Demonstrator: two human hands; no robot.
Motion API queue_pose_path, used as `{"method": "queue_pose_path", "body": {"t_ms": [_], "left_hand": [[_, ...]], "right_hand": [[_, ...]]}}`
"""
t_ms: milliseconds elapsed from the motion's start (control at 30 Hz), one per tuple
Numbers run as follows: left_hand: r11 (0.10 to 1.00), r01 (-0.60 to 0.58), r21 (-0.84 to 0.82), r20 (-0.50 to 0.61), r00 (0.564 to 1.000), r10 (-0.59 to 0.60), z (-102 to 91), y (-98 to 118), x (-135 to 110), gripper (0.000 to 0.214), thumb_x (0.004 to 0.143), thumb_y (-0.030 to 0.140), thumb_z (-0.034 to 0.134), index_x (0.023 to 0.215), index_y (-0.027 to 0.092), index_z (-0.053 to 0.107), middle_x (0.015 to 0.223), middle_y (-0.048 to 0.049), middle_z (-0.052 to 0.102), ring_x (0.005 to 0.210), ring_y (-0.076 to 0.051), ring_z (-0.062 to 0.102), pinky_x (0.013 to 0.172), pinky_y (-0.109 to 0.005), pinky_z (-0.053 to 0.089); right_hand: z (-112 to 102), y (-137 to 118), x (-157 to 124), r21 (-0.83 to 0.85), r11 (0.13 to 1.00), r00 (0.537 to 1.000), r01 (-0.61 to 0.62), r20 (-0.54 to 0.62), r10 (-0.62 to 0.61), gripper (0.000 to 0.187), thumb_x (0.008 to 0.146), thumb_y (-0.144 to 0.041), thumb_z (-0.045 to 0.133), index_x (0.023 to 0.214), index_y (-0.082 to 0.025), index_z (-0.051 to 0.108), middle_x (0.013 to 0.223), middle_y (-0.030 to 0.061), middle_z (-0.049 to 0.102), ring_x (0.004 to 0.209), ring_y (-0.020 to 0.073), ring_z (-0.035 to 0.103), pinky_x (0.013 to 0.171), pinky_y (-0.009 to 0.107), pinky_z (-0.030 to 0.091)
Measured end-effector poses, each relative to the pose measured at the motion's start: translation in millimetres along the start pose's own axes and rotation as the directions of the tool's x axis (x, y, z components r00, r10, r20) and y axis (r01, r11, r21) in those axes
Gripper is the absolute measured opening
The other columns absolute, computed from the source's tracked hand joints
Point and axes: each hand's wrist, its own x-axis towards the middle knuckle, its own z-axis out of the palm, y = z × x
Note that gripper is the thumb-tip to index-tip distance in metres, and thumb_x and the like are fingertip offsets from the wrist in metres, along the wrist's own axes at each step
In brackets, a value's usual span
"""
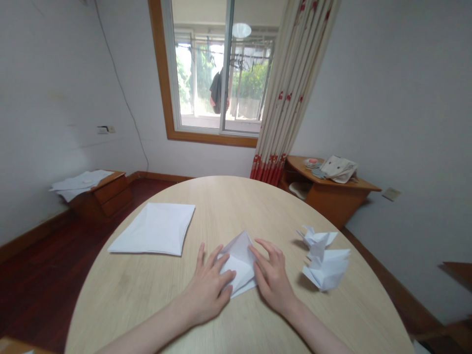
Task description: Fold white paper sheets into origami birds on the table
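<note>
A partly folded sheet of white paper (pixel 239 268) lies on the round wooden table (pixel 221 196) in front of me, with a raised, pointed flap at its far end. My left hand (pixel 212 282) rests on the paper's left side, fingers spread and fingertips pressing on it. On the right edge, my right hand (pixel 273 275) touches the flap with its fingers apart and slightly bent. Parts of both paper edges are hidden beneath the fingers.
A stack of white paper sheets (pixel 153 228) lies at the table's left. Folded paper figures (pixel 324 260) stand at the right. Beyond the table are a small drawer cabinet (pixel 110 194), a wooden desk (pixel 328 196) with a cloth bag (pixel 339 168), and a curtain (pixel 285 98).
</note>
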Motion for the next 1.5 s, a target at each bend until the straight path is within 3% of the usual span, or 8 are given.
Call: {"method": "queue_pose_path", "body": {"t_ms": [133, 333, 467, 633, 800, 1000, 1167, 1500], "left_hand": [[1.000, -0.012, 0.009, 0.008, 1.000, 0.012, 3.8, -2.6, 1.4, 0.019, 0.090, 0.021, 0.054, 0.107, 0.025, 0.061, 0.135, -0.0081, 0.050, 0.140, -0.032, 0.022, 0.108, -0.070, -0.003], [0.997, -0.067, 0.022, -0.036, 0.997, 0.068, 8.9, -7.6, 2.4, 0.015, 0.092, 0.024, 0.053, 0.105, 0.024, 0.060, 0.142, -0.0109, 0.040, 0.141, -0.033, 0.016, 0.108, -0.069, -0.001], [0.993, -0.111, 0.040, -0.071, 0.991, 0.113, 7.7, -9.1, 3.9, 0.017, 0.092, 0.025, 0.054, 0.109, 0.024, 0.059, 0.133, -0.0103, 0.047, 0.132, -0.031, 0.031, 0.109, -0.064, 0.007], [0.991, -0.132, 0.029, 0.009, 0.991, 0.132, 2.5, -7.2, 6.3, 0.023, 0.093, 0.019, 0.052, 0.116, 0.023, 0.054, 0.113, -0.0070, 0.058, 0.106, -0.025, 0.049, 0.101, -0.052, 0.027], [0.991, -0.134, -0.021, 0.080, 0.988, 0.135, -0.8, -7.4, 8.1, 0.024, 0.095, 0.016, 0.049, 0.118, 0.019, 0.053, 0.110, -0.0076, 0.059, 0.099, -0.023, 0.052, 0.090, -0.043, 0.035], [0.973, -0.096, -0.209, 0.070, 0.991, 0.113, 3.1, -11.4, 8.4, 0.022, 0.095, 0.015, 0.048, 0.115, 0.019, 0.057, 0.109, -0.0069, 0.061, 0.100, -0.022, 0.055, 0.086, -0.034, 0.042], [0.941, -0.024, -0.338, 0.085, 0.995, 0.056, 0.2, -9.4, 9.6, 0.016, 0.097, 0.018, 0.044, 0.103, 0.017, 0.059, 0.105, -0.0067, 0.064, 0.098, -0.021, 0.057, 0.090, -0.034, 0.045], [0.925, 0.009, -0.379, 0.129, 0.991, 0.043, -3.8, -8.9, 11.2, 0.007, 0.094, 0.016, 0.052, 0.098, 0.017, 0.058, 0.104, -0.0060, 0.063, 0.100, -0.021, 0.057, 0.088, -0.033, 0.047]], "right_hand": [[-5.2, -0.4, 2.5, -0.013, 0.991, 0.991, 0.134, -0.015, -0.134, 0.051, 0.086, -0.002, 0.038, 0.133, -0.019, 0.046, 0.125, 0.0124, 0.056, 0.120, 0.0241, 0.046, 0.094, 0.041, 0.039], [-6.3, -2.3, 3.8, 0.051, 0.965, 0.962, 0.257, 0.084, -0.261, 0.046, 0.077, 0.003, 0.038, 0.113, -0.018, 0.058, 0.109, 0.0070, 0.068, 0.107, 0.0187, 0.056, 0.092, 0.037, 0.032], [-5.6, -2.3, 3.5, 0.095, 0.980, 0.977, 0.176, 0.105, -0.186, 0.035, 0.079, -0.003, 0.041, 0.103, -0.020, 0.061, 0.097, 0.0039, 0.070, 0.102, 0.0186, 0.058, 0.097, 0.040, 0.024], [-8.4, -3.1, 4.3, 0.142, 0.988, 0.981, 0.059, 0.178, -0.084, 0.029, 0.076, -0.010, 0.045, 0.097, -0.022, 0.061, 0.092, 0.0015, 0.070, 0.101, 0.0213, 0.056, 0.100, 0.044, 0.018], [-7.3, -4.2, 4.5, 0.109, 0.993, 0.981, 0.032, 0.187, -0.052, 0.019, 0.071, -0.009, 0.046, 0.082, -0.021, 0.057, 0.080, 0.0014, 0.066, 0.101, 0.0212, 0.056, 0.101, 0.044, 0.017], [-5.7, -5.2, 4.8, 0.020, 0.999, 0.981, 0.048, 0.188, -0.051, 0.009, 0.076, -0.012, 0.048, 0.075, -0.020, 0.053, 0.073, 0.0000, 0.061, 0.096, 0.0194, 0.056, 0.101, 0.042, 0.018], [-5.7, -7.5, 5.3, -0.024, 0.999, 0.977, 0.049, 0.210, -0.043, 0.008, 0.081, -0.014, 0.049, 0.076, -0.019, 0.052, 0.075, 0.0006, 0.061, 0.094, 0.0194, 0.055, 0.100, 0.042, 0.019], [-2.7, -14.8, 2.1, 0.010, 0.995, 0.977, 0.096, 0.191, -0.096, 0.008, 0.081, -0.015, 0.048, 0.074, -0.019, 0.050, 0.073, 0.0009, 0.059, 0.091, 0.0201, 0.055, 0.099, 0.042, 0.021]]}}
